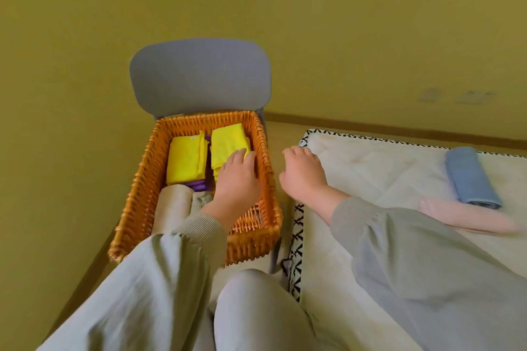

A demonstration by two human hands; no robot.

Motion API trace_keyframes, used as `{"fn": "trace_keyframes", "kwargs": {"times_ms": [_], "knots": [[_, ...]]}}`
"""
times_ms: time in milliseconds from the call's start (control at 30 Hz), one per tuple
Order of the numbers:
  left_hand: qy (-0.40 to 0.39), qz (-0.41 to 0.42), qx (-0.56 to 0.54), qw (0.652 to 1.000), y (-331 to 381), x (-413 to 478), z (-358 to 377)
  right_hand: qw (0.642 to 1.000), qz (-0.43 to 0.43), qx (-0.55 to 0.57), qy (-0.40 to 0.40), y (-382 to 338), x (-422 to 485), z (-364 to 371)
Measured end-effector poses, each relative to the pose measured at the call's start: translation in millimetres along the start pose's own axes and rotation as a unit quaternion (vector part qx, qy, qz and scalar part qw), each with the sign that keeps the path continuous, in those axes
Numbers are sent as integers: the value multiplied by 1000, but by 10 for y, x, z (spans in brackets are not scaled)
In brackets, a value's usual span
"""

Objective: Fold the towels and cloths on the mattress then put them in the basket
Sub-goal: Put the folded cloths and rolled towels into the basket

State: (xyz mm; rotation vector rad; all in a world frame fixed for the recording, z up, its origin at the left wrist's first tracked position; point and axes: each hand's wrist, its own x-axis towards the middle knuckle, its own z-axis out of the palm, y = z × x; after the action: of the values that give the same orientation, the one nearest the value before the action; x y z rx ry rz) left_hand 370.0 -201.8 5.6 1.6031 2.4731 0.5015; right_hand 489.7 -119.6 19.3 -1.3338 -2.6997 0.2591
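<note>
Pressing the left hand (236, 177), fingers flat, on the folded yellow cloth (226, 141) in the basket (137, 188) at 11 o'clock; hovering the right hand (303, 174) empty, loosely curled. Risking dragging that fold askew when withdrawing. Waiting at 3 o'clock on the mattress (370, 174): blue towel (470, 177), pink towel (467, 216).

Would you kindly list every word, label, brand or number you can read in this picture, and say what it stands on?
None can be read.
The small white tag on the left folded yellow cloth in the orange wicker basket is too small to read.
</note>
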Motion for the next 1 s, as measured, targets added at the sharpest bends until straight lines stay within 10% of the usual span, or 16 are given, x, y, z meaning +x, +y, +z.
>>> {"fn": "trace_keyframes", "kwargs": {"times_ms": [567, 1000], "knots": [[-289, 107, 80, 948, 2099, -545, 1921, 974, 202, -47, -88, 2789, -1205, 428], [-335, 75, 184, 921, 2220, -446, 2351, 955, 198, -125, -181, 3908, -987, 378]]}}
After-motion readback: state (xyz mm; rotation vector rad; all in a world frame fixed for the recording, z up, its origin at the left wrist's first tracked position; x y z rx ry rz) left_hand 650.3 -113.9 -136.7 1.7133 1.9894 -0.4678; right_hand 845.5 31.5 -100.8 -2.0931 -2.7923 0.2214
